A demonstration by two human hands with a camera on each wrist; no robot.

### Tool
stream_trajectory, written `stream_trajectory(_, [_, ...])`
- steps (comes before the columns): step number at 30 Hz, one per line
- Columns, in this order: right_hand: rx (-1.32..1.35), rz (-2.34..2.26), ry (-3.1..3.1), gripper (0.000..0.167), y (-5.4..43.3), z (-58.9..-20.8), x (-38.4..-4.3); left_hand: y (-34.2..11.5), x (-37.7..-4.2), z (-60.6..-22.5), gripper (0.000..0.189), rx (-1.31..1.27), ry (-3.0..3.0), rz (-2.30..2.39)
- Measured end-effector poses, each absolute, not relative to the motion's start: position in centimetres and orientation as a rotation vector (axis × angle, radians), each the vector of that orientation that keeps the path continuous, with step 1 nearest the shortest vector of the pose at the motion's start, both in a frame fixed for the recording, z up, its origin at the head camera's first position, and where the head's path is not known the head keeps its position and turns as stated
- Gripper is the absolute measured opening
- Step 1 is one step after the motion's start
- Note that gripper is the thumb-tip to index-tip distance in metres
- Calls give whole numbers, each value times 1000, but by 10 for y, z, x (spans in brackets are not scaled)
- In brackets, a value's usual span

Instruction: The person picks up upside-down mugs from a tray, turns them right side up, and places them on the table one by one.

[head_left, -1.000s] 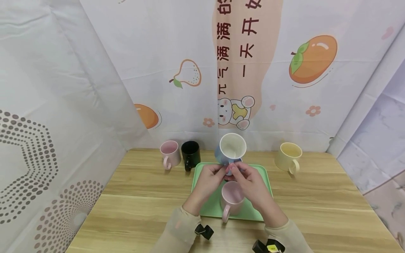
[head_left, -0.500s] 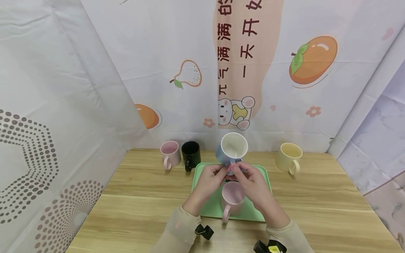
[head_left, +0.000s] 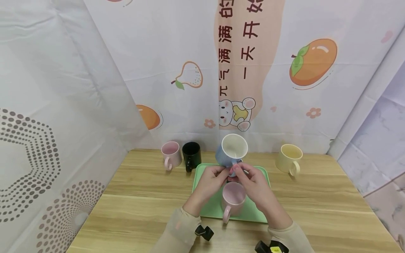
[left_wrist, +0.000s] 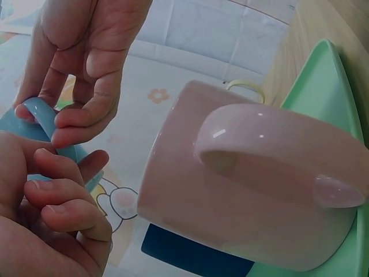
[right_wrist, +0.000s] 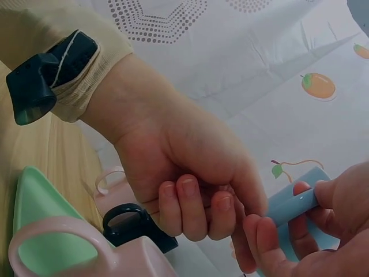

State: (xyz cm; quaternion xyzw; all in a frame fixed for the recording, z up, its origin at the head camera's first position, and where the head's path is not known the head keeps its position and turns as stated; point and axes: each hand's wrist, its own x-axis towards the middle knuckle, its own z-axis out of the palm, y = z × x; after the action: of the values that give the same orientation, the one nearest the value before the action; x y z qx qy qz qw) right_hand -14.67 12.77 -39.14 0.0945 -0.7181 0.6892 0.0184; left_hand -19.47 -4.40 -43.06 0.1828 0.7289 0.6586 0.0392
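Though the head view is tipping slightly upward, the blue mug (head_left: pixel 223 158) is staying raised over the far edge of the green tray (head_left: pixel 212 208). The right hand (head_left: pixel 255 182) is pinching its handle (right_wrist: pixel 295 208) between bent fingers (right_wrist: pixel 300 232); the left hand (head_left: pixel 210 181), likewise curled, is gripping it too. A pink mug (head_left: pixel 236 207) is standing on the tray.

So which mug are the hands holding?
The light blue mug, gripped by its handle. The yellow mug, black mug, back pink mug and front pink mug all stand unheld.
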Motion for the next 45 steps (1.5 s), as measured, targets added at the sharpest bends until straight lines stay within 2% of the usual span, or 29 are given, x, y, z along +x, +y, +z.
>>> stream_trajectory(20, [247,2036,-2260,28,151,-380,-147,-61,-200,-426,25,578,2321,1987])
stream_trajectory(29, [219,1964,-2168,23,174,-377,-154,-71,-204,-425,20,657,2583,1814])
stream_trajectory(38, [99,1878,-2222,27,208,-385,-167,-80,-200,-429,37,974,2546,1503])
stream_trajectory(45, [59,1830,-2278,30,228,-396,-177,-78,-196,-431,60,1123,2494,1259])
